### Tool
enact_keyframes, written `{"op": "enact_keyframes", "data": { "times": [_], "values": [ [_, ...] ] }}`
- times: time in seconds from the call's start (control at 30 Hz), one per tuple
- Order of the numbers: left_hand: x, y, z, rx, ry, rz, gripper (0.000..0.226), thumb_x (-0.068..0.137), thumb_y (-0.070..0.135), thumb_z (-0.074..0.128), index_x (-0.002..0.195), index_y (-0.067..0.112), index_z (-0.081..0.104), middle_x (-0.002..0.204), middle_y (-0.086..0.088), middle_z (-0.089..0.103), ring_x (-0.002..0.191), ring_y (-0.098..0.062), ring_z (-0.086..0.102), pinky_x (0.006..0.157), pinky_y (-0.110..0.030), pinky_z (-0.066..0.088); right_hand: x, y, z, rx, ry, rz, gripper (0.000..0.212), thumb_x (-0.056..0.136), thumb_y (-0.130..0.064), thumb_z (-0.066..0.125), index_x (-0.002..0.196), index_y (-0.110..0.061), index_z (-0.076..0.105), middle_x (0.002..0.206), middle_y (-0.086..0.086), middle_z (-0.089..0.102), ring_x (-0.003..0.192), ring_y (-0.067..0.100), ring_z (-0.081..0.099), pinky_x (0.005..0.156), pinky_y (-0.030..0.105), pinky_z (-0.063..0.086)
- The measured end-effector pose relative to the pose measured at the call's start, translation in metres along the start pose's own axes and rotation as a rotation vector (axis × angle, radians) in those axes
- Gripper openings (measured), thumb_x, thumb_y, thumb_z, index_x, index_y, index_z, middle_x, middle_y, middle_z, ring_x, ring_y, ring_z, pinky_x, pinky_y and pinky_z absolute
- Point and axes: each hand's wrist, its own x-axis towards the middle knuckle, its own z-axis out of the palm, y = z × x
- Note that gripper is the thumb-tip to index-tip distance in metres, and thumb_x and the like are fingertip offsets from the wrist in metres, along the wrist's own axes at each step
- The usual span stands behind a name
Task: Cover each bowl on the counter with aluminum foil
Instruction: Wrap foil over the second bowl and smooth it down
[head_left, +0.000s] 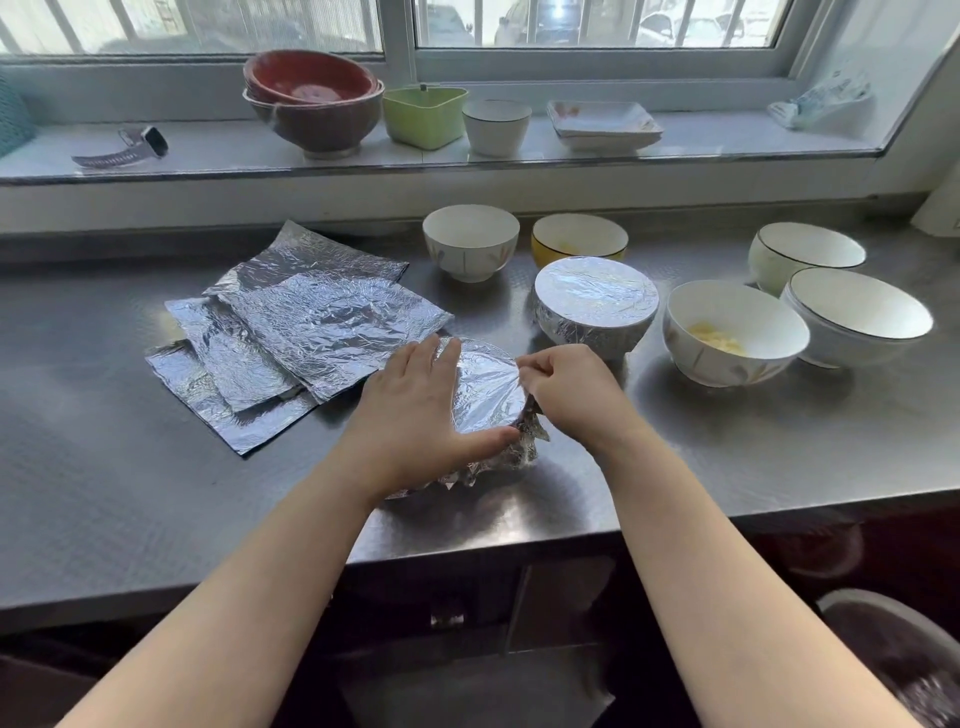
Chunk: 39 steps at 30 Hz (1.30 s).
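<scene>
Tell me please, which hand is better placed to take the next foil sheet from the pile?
The left hand, I think. It lies flat on the foil-covered bowl, right beside the foil sheets. The right hand is pinching foil at the bowl's far edge, away from the pile.

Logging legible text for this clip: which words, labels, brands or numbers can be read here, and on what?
None can be read.
Watch on the windowsill: screen shows nothing legible.
Plastic bag at the sill's right end: bluish print, too blurred to read.
Bowls and foil sheets: no text.
</scene>
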Motion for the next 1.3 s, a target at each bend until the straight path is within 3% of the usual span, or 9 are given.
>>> {"op": "enact_keyframes", "data": {
  "times": [0.1,0.2,0.33,0.47,0.63,0.87,1.0,1.13,1.3],
  "values": [
    [-0.001,0.001,-0.001,0.001,-0.001,-0.003,0.128,0.053,0.095,0.017,0.156,0.020,0.008,0.163,-0.004,0.009,0.149,-0.023,0.006,0.121,-0.043,0.013,0.003,0.007,0.002,0.128,-0.066,0.041,0.034,0.092,-0.025,0.054,0.096,0.006,0.068,0.089,0.028,0.068,0.069,0.021,0.055,0.089,0.054,0.052],
    [-0.002,0.001,-0.001,0.008,-0.005,-0.013,0.127,0.053,0.094,0.016,0.156,0.020,0.007,0.163,-0.004,0.009,0.149,-0.023,0.006,0.121,-0.043,0.013,0.006,0.016,0.005,0.257,-0.124,0.091,0.040,0.091,-0.030,0.055,0.090,0.008,0.066,0.070,0.016,0.062,0.067,0.019,0.051,0.085,0.058,0.052],
    [-0.002,-0.002,-0.001,0.011,0.010,-0.028,0.127,0.053,0.095,0.018,0.156,0.020,0.009,0.163,-0.004,0.011,0.149,-0.023,0.007,0.121,-0.043,0.014,0.007,0.018,0.008,0.433,-0.213,0.161,0.041,0.102,-0.027,0.049,0.082,0.006,0.061,0.065,0.007,0.054,0.056,0.014,0.051,0.069,0.039,0.054],
    [-0.003,-0.003,-0.002,0.008,0.001,-0.039,0.128,0.053,0.096,0.019,0.156,0.021,0.007,0.163,-0.003,0.009,0.149,-0.023,0.006,0.121,-0.043,0.014,0.004,0.024,0.013,0.552,-0.353,0.197,0.032,0.103,-0.033,0.045,0.098,-0.008,0.065,0.072,0.002,0.056,0.052,0.008,0.049,0.057,0.023,0.045],
    [-0.004,-0.003,-0.003,-0.011,-0.027,-0.053,0.129,0.052,0.097,0.021,0.156,0.023,0.006,0.164,-0.002,0.007,0.150,-0.023,0.004,0.121,-0.044,0.012,0.009,0.024,0.009,0.562,-0.461,0.203,0.026,0.101,-0.019,0.047,0.103,-0.005,0.069,0.089,0.006,0.069,0.073,0.015,0.062,0.067,0.027,0.054],
    [-0.005,-0.003,-0.005,-0.015,-0.035,-0.049,0.129,0.053,0.097,0.025,0.156,0.023,0.004,0.164,-0.002,0.006,0.150,-0.021,0.004,0.121,-0.043,0.012,0.024,0.020,-0.004,0.232,-0.330,0.193,0.018,0.095,-0.010,0.055,0.093,0.002,0.068,0.073,0.011,0.060,0.056,0.015,0.052,0.055,0.027,0.049],
    [-0.005,-0.002,-0.006,-0.028,-0.038,-0.048,0.129,0.052,0.097,0.024,0.156,0.024,0.003,0.164,-0.002,0.006,0.150,-0.021,0.003,0.121,-0.043,0.012,0.027,0.018,-0.013,0.114,0.080,-0.034,0.022,0.093,-0.011,0.057,0.107,-0.003,0.072,0.096,0.013,0.074,0.085,0.015,0.066,0.090,0.036,0.051],
    [-0.003,-0.004,-0.003,-0.030,-0.028,-0.051,0.128,0.053,0.097,0.024,0.156,0.024,0.004,0.164,-0.001,0.006,0.150,-0.021,0.003,0.121,-0.044,0.012,0.011,-0.004,0.003,0.301,-0.096,-0.197,0.035,0.101,-0.010,0.047,0.135,-0.005,0.055,0.132,0.007,0.062,0.124,0.014,0.056,0.110,0.030,0.039],
    [-0.003,-0.004,-0.003,-0.025,-0.014,-0.051,0.127,0.054,0.096,0.023,0.156,0.023,0.005,0.164,-0.002,0.007,0.150,-0.022,0.004,0.120,-0.043,0.012,0.015,-0.001,0.016,0.423,-0.156,-0.113,0.037,0.103,-0.007,0.040,0.138,-0.006,0.052,0.134,0.005,0.060,0.112,0.005,0.057,0.103,0.025,0.043]
  ]
}}
